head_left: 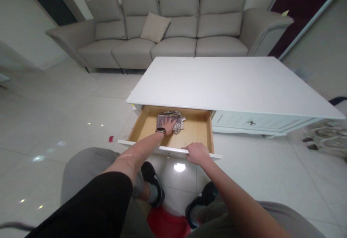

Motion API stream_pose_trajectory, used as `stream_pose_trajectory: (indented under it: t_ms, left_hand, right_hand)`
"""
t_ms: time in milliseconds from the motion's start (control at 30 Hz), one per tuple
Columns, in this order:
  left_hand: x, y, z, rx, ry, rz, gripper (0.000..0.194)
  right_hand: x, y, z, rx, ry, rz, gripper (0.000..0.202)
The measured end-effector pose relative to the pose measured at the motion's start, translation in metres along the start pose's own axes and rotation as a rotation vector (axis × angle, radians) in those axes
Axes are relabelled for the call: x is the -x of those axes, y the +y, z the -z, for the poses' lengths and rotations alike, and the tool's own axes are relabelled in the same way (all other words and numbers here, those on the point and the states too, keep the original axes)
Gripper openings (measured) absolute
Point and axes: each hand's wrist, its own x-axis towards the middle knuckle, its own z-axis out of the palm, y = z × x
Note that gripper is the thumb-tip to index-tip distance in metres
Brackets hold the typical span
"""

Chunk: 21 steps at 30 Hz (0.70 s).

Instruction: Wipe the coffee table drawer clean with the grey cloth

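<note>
Inside the pulled-out drawer (195,133) lies a patterned grey-brown cloth (176,126), crumpled on the light wood bottom. My left hand (168,125), with a watch on its wrist, presses flat on the cloth with its fingers spread. My right hand (198,152) grips the top edge of the white drawer front near its right end, fingers wrapped over it. The drawer belongs to a white coffee table (230,82), whose top overhangs the drawer's back part.
A grey sofa (173,46) with a beige cushion (155,27) stands behind the table. A second, shut drawer (244,122) is on the right. My shoes (153,183) and a red object (168,223) are below on the tiled floor. A small red scrap (111,139) lies left.
</note>
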Motion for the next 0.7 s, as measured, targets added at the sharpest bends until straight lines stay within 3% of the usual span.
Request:
stream_pose_trajectory:
  t_ms: [133, 267, 367, 433, 533, 700]
  left_hand:
    - [0.001, -0.023, 0.025, -0.061, 0.058, -0.105, 0.065]
    - [0.019, -0.057, 0.072, -0.215, 0.158, -0.114, 0.039]
    - [0.047, -0.09, 0.111, -0.316, 0.24, -0.151, 0.038]
    - [0.069, -0.113, 0.127, -0.348, 0.321, -0.148, 0.043]
    - [0.095, -0.142, 0.123, -0.343, 0.347, -0.116, 0.052]
    - [0.098, -0.162, 0.067, -0.263, 0.061, 0.028, 0.067]
  right_hand:
    - [0.0, 0.0, 0.002, -0.017, 0.011, 0.013, 0.047]
    - [0.001, 0.0, 0.004, -0.033, 0.002, 0.01, 0.046]
    - [0.002, 0.0, 0.004, -0.035, -0.01, 0.009, 0.048]
    - [0.002, 0.0, 0.004, -0.031, -0.023, 0.009, 0.049]
    - [0.001, 0.0, 0.004, -0.016, -0.046, -0.001, 0.049]
    - [0.001, 0.0, 0.002, 0.016, -0.03, -0.008, 0.049]
